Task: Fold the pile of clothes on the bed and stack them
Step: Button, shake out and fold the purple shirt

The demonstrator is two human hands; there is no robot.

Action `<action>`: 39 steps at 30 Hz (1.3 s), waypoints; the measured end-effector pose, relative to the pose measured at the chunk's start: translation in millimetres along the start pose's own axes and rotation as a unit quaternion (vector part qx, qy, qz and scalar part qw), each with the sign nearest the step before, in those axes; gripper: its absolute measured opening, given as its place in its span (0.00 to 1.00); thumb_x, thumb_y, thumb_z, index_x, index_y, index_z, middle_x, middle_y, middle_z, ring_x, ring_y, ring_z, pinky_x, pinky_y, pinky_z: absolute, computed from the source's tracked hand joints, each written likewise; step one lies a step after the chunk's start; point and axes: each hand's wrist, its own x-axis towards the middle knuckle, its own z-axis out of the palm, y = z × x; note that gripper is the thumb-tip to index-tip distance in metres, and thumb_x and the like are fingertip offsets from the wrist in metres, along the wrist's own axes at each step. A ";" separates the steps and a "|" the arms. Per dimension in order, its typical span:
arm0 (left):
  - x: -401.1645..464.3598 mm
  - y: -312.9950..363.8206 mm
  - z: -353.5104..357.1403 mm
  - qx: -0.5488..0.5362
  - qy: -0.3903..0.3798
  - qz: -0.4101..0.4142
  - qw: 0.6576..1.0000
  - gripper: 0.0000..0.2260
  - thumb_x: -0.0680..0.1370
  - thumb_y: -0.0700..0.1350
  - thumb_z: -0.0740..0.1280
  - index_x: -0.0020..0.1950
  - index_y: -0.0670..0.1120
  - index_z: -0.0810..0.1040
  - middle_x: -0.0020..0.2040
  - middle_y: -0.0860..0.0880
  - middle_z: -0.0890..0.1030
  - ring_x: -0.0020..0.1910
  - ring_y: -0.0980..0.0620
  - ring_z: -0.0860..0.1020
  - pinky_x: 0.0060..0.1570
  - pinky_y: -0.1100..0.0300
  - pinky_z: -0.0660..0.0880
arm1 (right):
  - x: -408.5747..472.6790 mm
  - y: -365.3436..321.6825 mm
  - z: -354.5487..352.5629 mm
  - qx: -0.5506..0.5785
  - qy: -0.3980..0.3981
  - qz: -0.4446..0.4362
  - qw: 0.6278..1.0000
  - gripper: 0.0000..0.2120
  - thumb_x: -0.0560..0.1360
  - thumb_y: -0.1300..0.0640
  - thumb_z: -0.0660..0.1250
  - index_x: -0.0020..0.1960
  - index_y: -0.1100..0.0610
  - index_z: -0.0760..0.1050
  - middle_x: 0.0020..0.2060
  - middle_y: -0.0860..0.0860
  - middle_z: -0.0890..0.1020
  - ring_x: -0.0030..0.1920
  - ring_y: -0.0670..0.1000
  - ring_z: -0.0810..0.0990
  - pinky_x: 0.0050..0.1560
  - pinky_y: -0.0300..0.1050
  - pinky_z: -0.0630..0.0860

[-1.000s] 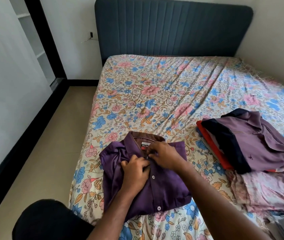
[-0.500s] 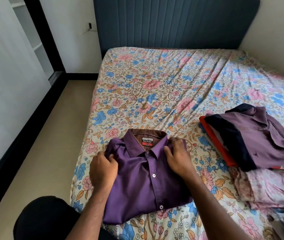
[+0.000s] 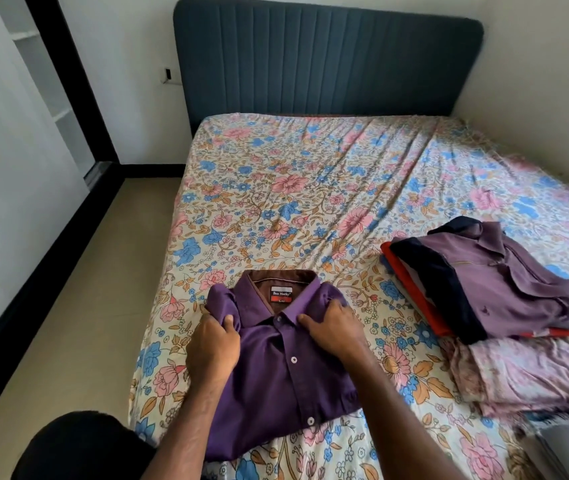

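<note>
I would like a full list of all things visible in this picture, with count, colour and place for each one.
purple shirt: 1, dark purple, folded, near edge of the bed
folded stack: 1, mauve top with navy trim over red, right side of the bed
pink cloth: 1, pink patterned, under the stack
bed sheet: 1, floral, covers the bed
headboard: 1, dark blue, at the wall
floor: beige, left of the bed
left hand: 1, grips the shirt's left shoulder
right hand: 1, holds the shirt's right shoulder
</note>
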 end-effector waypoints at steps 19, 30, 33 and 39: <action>23.6 178.1 8.8 -0.301 -0.104 0.243 0.916 0.07 0.83 0.40 0.65 0.60 0.48 0.76 0.50 0.52 0.81 0.48 0.55 0.79 0.44 0.63 0.73 | -9.7 70.3 -115.6 0.538 0.194 -0.130 0.810 0.15 0.80 0.65 0.69 0.64 0.56 0.76 0.57 0.52 0.85 0.60 0.52 0.83 0.61 0.50 0.79; -3.9 382.6 70.5 -0.288 -0.227 0.379 0.850 0.07 0.82 0.39 0.65 0.55 0.51 0.78 0.49 0.53 0.82 0.47 0.59 0.80 0.43 0.69 0.74 | 4.5 156.2 -237.6 0.582 0.412 -0.054 0.699 0.13 0.79 0.61 0.70 0.63 0.53 0.78 0.53 0.49 0.87 0.55 0.50 0.85 0.55 0.50 0.81; -13.0 433.9 85.8 -0.251 -0.252 0.439 0.825 0.06 0.81 0.39 0.67 0.55 0.49 0.79 0.47 0.54 0.82 0.46 0.59 0.80 0.42 0.70 0.74 | 9.4 167.4 -224.5 0.575 0.477 0.024 0.664 0.18 0.78 0.54 0.72 0.66 0.52 0.75 0.55 0.47 0.86 0.56 0.46 0.85 0.57 0.48 0.79; -26.2 462.3 153.5 -0.088 -0.346 0.487 0.797 0.20 0.76 0.46 0.74 0.67 0.48 0.77 0.57 0.50 0.83 0.56 0.51 0.81 0.62 0.51 0.76 | 19.7 194.1 -181.3 0.530 0.475 0.208 0.671 0.29 0.79 0.45 0.69 0.75 0.55 0.68 0.66 0.60 0.79 0.65 0.61 0.78 0.67 0.51 0.72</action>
